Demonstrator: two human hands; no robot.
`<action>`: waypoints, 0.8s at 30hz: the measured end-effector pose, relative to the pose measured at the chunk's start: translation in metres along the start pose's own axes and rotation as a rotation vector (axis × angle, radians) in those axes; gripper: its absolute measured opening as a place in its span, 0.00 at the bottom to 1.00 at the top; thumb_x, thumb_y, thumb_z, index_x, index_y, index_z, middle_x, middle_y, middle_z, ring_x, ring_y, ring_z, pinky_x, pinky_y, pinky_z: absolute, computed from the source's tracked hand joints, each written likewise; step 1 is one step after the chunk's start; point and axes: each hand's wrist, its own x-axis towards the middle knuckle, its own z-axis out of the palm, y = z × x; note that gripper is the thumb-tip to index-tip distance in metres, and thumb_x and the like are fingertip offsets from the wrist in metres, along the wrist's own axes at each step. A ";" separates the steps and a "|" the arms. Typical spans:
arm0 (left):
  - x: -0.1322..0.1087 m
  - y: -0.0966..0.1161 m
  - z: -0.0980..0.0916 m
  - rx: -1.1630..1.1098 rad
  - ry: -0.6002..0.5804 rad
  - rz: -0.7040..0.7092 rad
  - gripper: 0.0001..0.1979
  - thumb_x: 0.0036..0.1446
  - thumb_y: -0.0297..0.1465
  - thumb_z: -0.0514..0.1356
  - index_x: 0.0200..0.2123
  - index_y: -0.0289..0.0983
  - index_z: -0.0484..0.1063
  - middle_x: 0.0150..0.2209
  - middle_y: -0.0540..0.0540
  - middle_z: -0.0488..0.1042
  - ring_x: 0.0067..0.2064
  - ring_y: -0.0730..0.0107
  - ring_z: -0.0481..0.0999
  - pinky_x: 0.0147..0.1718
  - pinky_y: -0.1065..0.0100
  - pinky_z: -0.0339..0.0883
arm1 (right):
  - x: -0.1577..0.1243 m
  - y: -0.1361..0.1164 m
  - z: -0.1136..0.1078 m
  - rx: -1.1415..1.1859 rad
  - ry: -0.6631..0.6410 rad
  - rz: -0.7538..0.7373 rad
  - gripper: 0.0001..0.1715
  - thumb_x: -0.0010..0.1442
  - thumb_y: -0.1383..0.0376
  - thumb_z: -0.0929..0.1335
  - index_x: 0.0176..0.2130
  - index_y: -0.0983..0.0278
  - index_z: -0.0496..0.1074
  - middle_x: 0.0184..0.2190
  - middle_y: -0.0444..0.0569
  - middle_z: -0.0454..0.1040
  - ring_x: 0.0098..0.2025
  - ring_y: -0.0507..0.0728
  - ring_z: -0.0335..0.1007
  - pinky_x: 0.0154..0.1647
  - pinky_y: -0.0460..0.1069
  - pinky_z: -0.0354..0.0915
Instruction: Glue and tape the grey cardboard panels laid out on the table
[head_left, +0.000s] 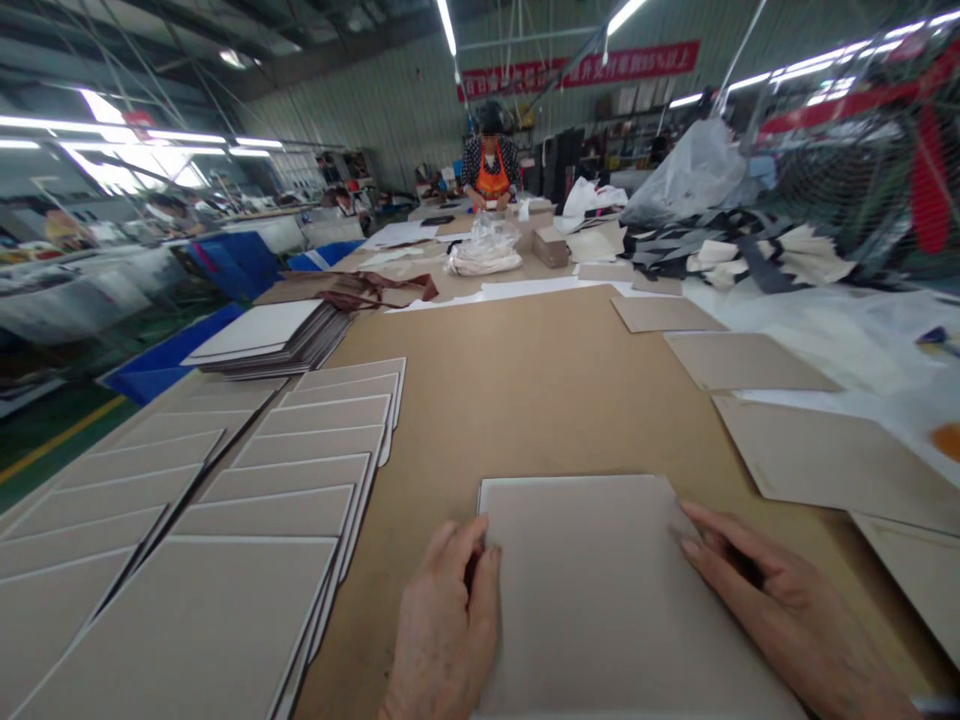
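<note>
A flat beige panel (pixel 585 590) with a thin white border along its far and left edges lies on the brown tabletop right before me. My left hand (pixel 454 615) is closed at its left edge, thumb and fingers pinching the rim. On the opposite side, my right hand (pixel 772 590) grips the right edge near the far corner, thumb and forefinger close together. The panel's near end runs out of view at the bottom. To the left, overlapping rows of similar white-edged panels (pixel 225 610) are fanned out toward me.
Several plain beige sheets (pixel 832 450) lie along the right. A stack of dark-edged boards (pixel 262 335) sits at the far left, beside a blue bin (pixel 176 350). Farther off are plastic bags (pixel 487 245), dark fabric scraps (pixel 697 250) and a person in an orange apron (pixel 491 175).
</note>
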 end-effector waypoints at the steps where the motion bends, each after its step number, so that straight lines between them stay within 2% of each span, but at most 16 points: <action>1: 0.001 -0.001 0.000 -0.003 0.003 0.002 0.14 0.62 0.35 0.51 0.46 0.39 0.72 0.35 0.47 0.71 0.37 0.65 0.74 0.38 0.65 0.68 | 0.000 0.000 0.000 -0.001 -0.001 0.002 0.27 0.50 0.46 0.67 0.43 0.58 0.79 0.34 0.47 0.79 0.34 0.58 0.75 0.32 0.49 0.70; 6: 0.005 -0.003 0.001 0.001 0.025 0.024 0.15 0.62 0.36 0.51 0.46 0.39 0.73 0.34 0.46 0.72 0.37 0.65 0.75 0.37 0.66 0.69 | 0.002 -0.003 0.002 -0.016 -0.014 0.008 0.27 0.49 0.45 0.67 0.42 0.57 0.80 0.33 0.47 0.79 0.32 0.58 0.75 0.30 0.48 0.71; 11: 0.007 -0.005 0.001 0.007 0.000 0.010 0.15 0.62 0.35 0.51 0.46 0.39 0.73 0.36 0.45 0.73 0.38 0.65 0.75 0.38 0.65 0.70 | 0.003 0.002 0.006 -0.021 -0.016 0.053 0.28 0.49 0.45 0.67 0.43 0.56 0.80 0.32 0.46 0.79 0.32 0.58 0.76 0.31 0.48 0.71; 15: 0.007 -0.007 0.002 0.017 -0.006 0.011 0.15 0.63 0.35 0.51 0.47 0.40 0.73 0.37 0.45 0.74 0.39 0.65 0.76 0.39 0.66 0.71 | 0.003 0.004 0.008 -0.014 0.014 0.031 0.29 0.48 0.44 0.68 0.42 0.56 0.80 0.31 0.46 0.79 0.32 0.58 0.76 0.29 0.47 0.71; 24: 0.007 -0.009 0.003 0.074 0.007 0.041 0.15 0.63 0.35 0.50 0.47 0.40 0.73 0.37 0.45 0.74 0.39 0.65 0.77 0.37 0.67 0.72 | 0.005 0.004 0.010 -0.009 0.014 0.037 0.27 0.48 0.45 0.69 0.42 0.56 0.80 0.33 0.47 0.79 0.32 0.58 0.76 0.29 0.47 0.71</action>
